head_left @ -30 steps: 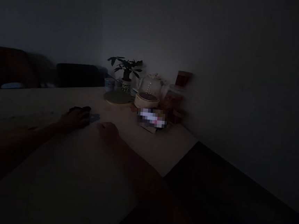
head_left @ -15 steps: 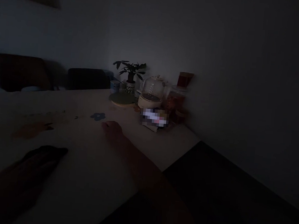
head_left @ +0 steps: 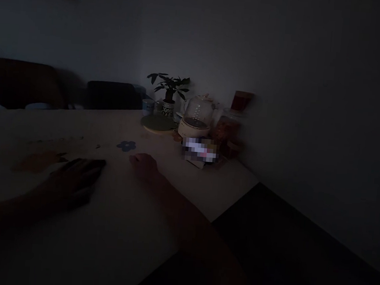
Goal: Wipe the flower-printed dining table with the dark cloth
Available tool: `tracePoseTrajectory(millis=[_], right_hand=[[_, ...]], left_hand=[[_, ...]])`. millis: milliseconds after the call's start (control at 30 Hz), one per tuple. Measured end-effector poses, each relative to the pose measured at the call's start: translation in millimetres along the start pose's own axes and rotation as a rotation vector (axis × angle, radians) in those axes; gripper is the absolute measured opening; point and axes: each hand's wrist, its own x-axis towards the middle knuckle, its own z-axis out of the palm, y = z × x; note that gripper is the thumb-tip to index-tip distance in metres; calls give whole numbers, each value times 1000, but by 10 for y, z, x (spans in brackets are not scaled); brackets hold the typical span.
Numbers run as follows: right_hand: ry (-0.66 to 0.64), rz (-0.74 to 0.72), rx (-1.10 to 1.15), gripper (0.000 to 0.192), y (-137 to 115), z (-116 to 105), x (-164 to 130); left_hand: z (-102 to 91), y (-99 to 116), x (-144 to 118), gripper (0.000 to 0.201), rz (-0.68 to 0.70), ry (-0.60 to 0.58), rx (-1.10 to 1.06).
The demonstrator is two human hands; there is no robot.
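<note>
The room is very dark. My left hand (head_left: 73, 181) lies flat on the pale table (head_left: 119, 225), pressing on a dark cloth-like thing (head_left: 90, 165) that shows under the fingertips. My right hand (head_left: 144, 164) rests on the table further right with its fingers curled in and nothing visible in it. A small blue flower mark (head_left: 126, 146) on the tabletop sits just beyond and between the two hands. An orange-brown patch (head_left: 37, 161) lies on the table left of my left hand.
At the far right corner stand a potted plant (head_left: 168, 89), a glass kettle (head_left: 197, 115), a round green mat (head_left: 158, 123), jars (head_left: 227, 129), a cup (head_left: 148, 106) and a packet (head_left: 200, 150). Dark chairs (head_left: 112, 95) line the far side. The table edge (head_left: 234, 198) drops to dark floor.
My left hand swept the dark thing from near the blue flower mark back toward me and to the left, then forward again. The right hand stayed put.
</note>
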Motion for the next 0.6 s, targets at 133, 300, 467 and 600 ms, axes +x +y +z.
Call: tracePoseTrajectory(millis=[133, 300, 467, 600], right_hand=[[7, -5, -24, 35, 1, 27, 24], [-2, 4, -33, 34, -17, 22, 30], [-19, 11, -40, 35, -17, 3, 15], [-31, -4, -77, 34, 24, 26, 32]], left_hand=[[14, -89, 572, 45, 180, -7, -49], [-8, -124, 1266, 40, 177, -8, -78], [-116, -136, 1789, 43, 97, -105, -54], [-142, -184, 2079, 45, 16, -67, -61]])
